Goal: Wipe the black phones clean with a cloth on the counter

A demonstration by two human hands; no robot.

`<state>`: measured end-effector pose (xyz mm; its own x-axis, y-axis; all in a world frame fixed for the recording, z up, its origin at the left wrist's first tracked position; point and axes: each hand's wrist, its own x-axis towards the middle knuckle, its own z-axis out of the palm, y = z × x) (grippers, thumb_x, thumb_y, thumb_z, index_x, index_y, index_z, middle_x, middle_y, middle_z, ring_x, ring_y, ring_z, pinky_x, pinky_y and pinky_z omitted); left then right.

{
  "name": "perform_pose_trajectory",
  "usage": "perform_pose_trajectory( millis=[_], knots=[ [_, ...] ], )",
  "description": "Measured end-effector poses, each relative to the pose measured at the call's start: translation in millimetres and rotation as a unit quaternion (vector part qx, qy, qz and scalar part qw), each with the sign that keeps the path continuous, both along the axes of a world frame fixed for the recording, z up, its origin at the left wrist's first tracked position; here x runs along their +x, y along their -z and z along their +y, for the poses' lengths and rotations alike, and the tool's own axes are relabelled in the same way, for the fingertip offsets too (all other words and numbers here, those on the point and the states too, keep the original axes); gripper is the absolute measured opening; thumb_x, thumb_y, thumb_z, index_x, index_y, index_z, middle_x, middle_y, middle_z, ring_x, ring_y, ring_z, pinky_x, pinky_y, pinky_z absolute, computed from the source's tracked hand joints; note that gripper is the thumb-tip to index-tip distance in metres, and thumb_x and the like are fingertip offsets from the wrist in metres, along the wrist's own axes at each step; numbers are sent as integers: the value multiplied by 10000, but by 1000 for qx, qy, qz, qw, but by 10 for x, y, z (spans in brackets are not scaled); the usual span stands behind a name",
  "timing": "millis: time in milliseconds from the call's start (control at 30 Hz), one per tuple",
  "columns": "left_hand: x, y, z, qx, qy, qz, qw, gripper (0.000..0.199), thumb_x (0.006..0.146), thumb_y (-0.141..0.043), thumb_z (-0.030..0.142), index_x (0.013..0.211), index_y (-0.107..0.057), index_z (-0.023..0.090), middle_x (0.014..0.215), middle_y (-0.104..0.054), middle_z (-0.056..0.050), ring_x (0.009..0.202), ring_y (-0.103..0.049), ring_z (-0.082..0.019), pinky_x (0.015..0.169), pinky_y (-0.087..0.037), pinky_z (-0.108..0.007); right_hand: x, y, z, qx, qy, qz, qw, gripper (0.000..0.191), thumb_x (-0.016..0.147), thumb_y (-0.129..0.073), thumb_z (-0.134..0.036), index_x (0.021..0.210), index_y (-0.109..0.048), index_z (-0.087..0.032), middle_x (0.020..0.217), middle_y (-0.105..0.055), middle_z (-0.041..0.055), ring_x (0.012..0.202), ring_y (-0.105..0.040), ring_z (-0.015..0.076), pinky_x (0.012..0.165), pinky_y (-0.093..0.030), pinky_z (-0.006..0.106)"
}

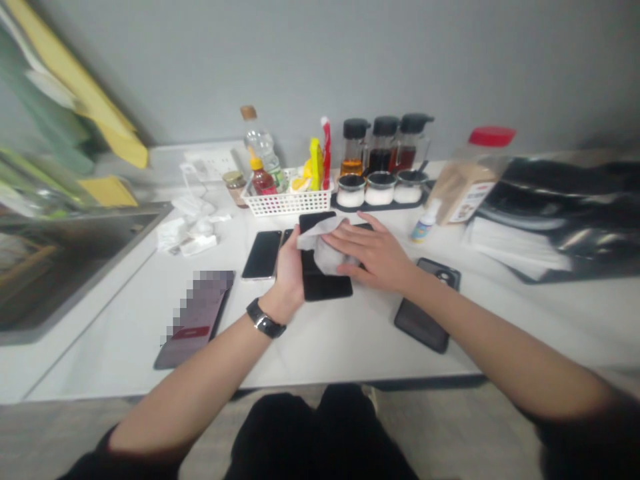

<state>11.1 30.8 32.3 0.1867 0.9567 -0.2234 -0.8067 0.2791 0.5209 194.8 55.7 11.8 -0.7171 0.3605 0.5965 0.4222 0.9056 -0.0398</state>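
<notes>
A black phone (326, 285) lies in my left hand (291, 270), whose fingers go out of sight beneath it. My right hand (373, 253) presses a thin white wipe (327, 253) against the phone's screen. Just left of my left hand, a dark-screened phone (264, 255) rests on the white counter, with the edge of another beside it. A larger phone with a lit screen (200, 320) is nearer the front left. Under my right forearm sits a dark phone (425, 320), back side up.
A white basket (290, 203) of bottles and packets stands by the wall, beside seasoning jars (380, 190) and sauce bottles (385, 143). A small spray bottle (424, 223) and a red-lidded jar (467, 187) are at right. The sink (100, 267) is at left, near crumpled tissues (193, 233).
</notes>
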Motion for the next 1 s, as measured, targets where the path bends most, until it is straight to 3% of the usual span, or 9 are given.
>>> perform_pose_trajectory(
  millis=[133,300,467,533,633,733,833,933,1000],
  knots=[
    [64,94,-4,-41,10,7,999,514,1097,-399,326,1489,-602,62,1124,-833,-148,1048,-803,-285,1100,-570,-438,-16,19,3,-41,-10,-37,998,866,1033,-510,-723,1687,-383,-171,1633,-570,184,1539,-529,350,1359,-131,700],
    [-123,1,3,3,25,11,1000,688,1099,-365,562,1512,-592,61,1207,-811,-189,1157,-775,-331,1085,-574,-477,-40,-32,-81,-25,-137,-17,990,610,1086,-482,-642,1565,-580,-276,1451,-747,64,1424,-654,248,1396,-81,598],
    [-3,21,41,7,-13,13,1000,519,1114,-390,360,1513,-600,103,1199,-823,-129,1171,-772,-287,1141,-547,-441,5,-8,0,-31,34,11,999,693,1098,-410,-654,1629,-499,-217,1582,-631,151,1505,-576,335,1365,-23,709],
    [70,76,30,-21,-10,23,999,477,1094,-416,285,1483,-624,102,1110,-838,-105,1060,-799,-254,1121,-559,-402,-15,29,8,-43,40,-7,998,816,1060,-420,-729,1666,-432,-184,1630,-571,183,1541,-530,360,1357,-41,725],
    [46,101,2,-67,8,34,997,482,1080,-437,315,1454,-638,86,1033,-840,-110,977,-809,-258,1073,-587,-403,-63,60,-40,-40,-56,-14,998,829,1037,-454,-758,1647,-466,-197,1576,-634,161,1512,-570,321,1372,-115,672],
    [-84,29,6,-29,26,11,999,600,1090,-418,499,1486,-617,96,1191,-821,-154,1155,-779,-327,1095,-576,-470,-61,36,-82,-12,-143,4,990,653,1068,-487,-681,1546,-605,-253,1445,-747,95,1407,-671,260,1377,-204,590],
    [-127,-32,40,3,-4,-3,1000,615,1105,-392,519,1506,-607,104,1282,-798,-156,1244,-746,-330,1134,-551,-468,-6,-6,-52,-6,-83,29,996,549,1121,-418,-590,1524,-627,-283,1422,-763,68,1387,-687,252,1384,-163,607],
    [-19,8,51,-8,-12,-8,1000,521,1116,-408,390,1503,-609,105,1263,-808,-134,1202,-764,-290,1158,-536,-436,19,-6,3,-26,19,20,999,718,1101,-364,-671,1618,-516,-197,1551,-658,157,1496,-587,329,1367,-107,694],
    [59,61,33,-22,-6,2,1000,487,1104,-424,315,1499,-612,101,1218,-821,-124,1152,-781,-269,1157,-537,-414,-7,20,6,-41,23,0,999,860,1050,-389,-758,1655,-448,-150,1613,-586,203,1542,-528,362,1360,-128,707]
  ],
)
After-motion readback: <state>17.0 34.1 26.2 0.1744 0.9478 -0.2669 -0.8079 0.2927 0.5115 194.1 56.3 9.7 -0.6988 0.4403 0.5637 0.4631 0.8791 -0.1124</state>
